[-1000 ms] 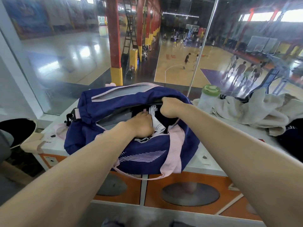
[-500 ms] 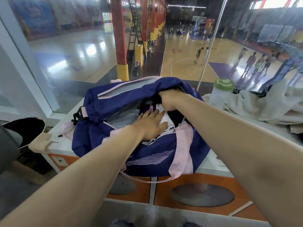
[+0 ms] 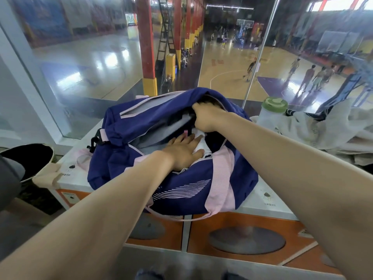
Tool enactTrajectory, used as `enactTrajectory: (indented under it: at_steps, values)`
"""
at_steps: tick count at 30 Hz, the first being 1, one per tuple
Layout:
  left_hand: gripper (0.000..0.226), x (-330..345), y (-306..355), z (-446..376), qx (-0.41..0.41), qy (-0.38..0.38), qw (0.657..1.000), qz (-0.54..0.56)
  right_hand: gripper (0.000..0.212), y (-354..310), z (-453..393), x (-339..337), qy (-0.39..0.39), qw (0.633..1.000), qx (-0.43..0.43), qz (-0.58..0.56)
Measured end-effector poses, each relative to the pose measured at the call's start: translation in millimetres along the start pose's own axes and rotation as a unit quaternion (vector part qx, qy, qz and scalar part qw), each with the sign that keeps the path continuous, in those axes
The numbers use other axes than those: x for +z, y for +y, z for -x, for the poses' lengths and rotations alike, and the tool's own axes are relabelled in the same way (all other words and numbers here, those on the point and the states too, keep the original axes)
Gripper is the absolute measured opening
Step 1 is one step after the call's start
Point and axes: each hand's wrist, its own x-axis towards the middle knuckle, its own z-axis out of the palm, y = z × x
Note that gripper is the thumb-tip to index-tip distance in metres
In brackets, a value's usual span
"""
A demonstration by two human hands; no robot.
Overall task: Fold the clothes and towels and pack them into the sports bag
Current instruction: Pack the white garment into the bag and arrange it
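Observation:
A navy sports bag (image 3: 125,158) with pink straps lies open on the white-topped cabinet (image 3: 268,205). My left hand (image 3: 182,149) lies flat with straight fingers on a white folded garment (image 3: 199,143) inside the bag's opening, pressing it down. My right hand (image 3: 205,118) grips the far rim of the opening and holds it up. To the right, a heap of beige towels and clothes (image 3: 327,128) sits on the cabinet top. Most of the garment is hidden inside the bag.
A white bottle with a green lid (image 3: 272,112) stands just right of the bag. A glass wall runs behind the cabinet, overlooking a basketball court. A black round seat (image 3: 28,158) is at the left. Orange cabinet fronts (image 3: 242,225) are below the bag.
My left hand has gone from curled on the garment to flat, pushing it deeper into the bag. My right hand has lifted the bag's far rim higher.

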Motion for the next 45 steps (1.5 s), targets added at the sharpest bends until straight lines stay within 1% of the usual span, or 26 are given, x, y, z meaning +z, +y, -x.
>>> enactTrajectory:
  at_steps: [2, 4, 6, 9, 10, 12, 14, 16, 19, 20, 23, 24, 25, 28, 31, 33, 36, 38, 39, 41, 43, 45]
  values:
    - [0.062, -2, 1, 1, -0.001, 0.002, 1.000, -0.009, 0.047, 1, 4, 1, -0.016, 1.000, 0.001, -0.010]
    - [0.063, -6, 4, 4, -0.003, 0.008, 1.000, -0.018, 0.047, 3, 13, 1, -0.030, 0.998, 0.011, -0.057]
    - [0.062, -12, 9, 8, 0.004, 0.023, 1.000, -0.021, 0.053, 5, 26, -1, -0.019, 0.997, -0.001, -0.076]
    - [0.047, -23, 16, 20, 0.009, 0.041, 0.999, -0.001, 0.050, 11, 53, -4, -0.002, 0.996, -0.030, -0.089]
    - [0.047, -25, 19, 25, 0.005, 0.037, 0.999, 0.006, 0.048, 12, 62, -6, -0.005, 0.994, -0.036, -0.102]
    - [0.049, -31, 25, 37, -0.004, 0.029, 0.999, 0.016, 0.053, 16, 77, -12, -0.011, 0.991, -0.027, -0.128]
    - [0.045, -35, 35, 49, -0.006, 0.041, 0.998, 0.040, 0.057, 19, 95, -20, -0.010, 0.988, -0.003, -0.157]
    - [0.044, -37, 47, 59, -0.001, 0.068, 0.994, 0.086, 0.060, 24, 115, -24, -0.004, 0.984, 0.019, -0.175]
    - [0.048, -37, 69, 69, 0.021, 0.139, 0.982, 0.130, 0.061, 36, 142, -22, 0.016, 0.977, 0.053, -0.204]
    - [0.047, -34, 76, 69, 0.035, 0.166, 0.976, 0.136, 0.058, 42, 150, -21, 0.026, 0.974, 0.064, -0.218]
    - [0.039, -24, 106, 68, 0.088, 0.232, 0.958, 0.146, 0.033, 61, 175, -17, 0.045, 0.961, 0.103, -0.254]
    - [0.037, -20, 117, 65, 0.105, 0.243, 0.954, 0.140, 0.033, 68, 184, -15, 0.042, 0.958, 0.118, -0.259]
    - [0.037, -15, 127, 63, 0.118, 0.246, 0.953, 0.133, 0.038, 75, 194, -13, 0.039, 0.953, 0.133, -0.268]
    - [0.046, -1, 160, 56, 0.136, 0.237, 0.953, 0.134, 0.054, 101, 221, -6, 0.025, 0.942, 0.191, -0.276]
    - [0.052, 19, 191, 48, 0.150, 0.181, 0.961, 0.144, 0.060, 126, 242, 3, 0.023, 0.926, 0.257, -0.275]
    - [0.053, 35, 207, 41, 0.162, 0.135, 0.966, 0.147, 0.056, 142, 253, 8, 0.032, 0.915, 0.290, -0.280]
    - [0.056, 56, 225, 29, 0.162, 0.082, 0.971, 0.158, 0.043, 166, 263, 15, 0.046, 0.898, 0.339, -0.277]
    - [0.057, 66, 237, 23, 0.160, 0.062, 0.970, 0.171, 0.036, 181, 267, 19, 0.029, 0.904, 0.350, -0.245]
    - [0.056, 70, 244, 21, 0.155, 0.057, 0.969, 0.183, 0.034, 186, 268, 20, 0.015, 0.912, 0.351, -0.211]
    - [0.056, 75, 256, 17, 0.131, 0.056, 0.964, 0.225, 0.036, 191, 270, 22, 0.014, 0.920, 0.356, -0.165]
    - [0.059, 76, 265, 12, 0.093, 0.070, 0.954, 0.274, 0.042, 193, 267, 27, 0.034, 0.919, 0.363, -0.149]
    - [0.062, 74, 270, 5, 0.044, 0.084, 0.943, 0.319, 0.047, 192, 263, 32, 0.024, 0.922, 0.367, -0.118]
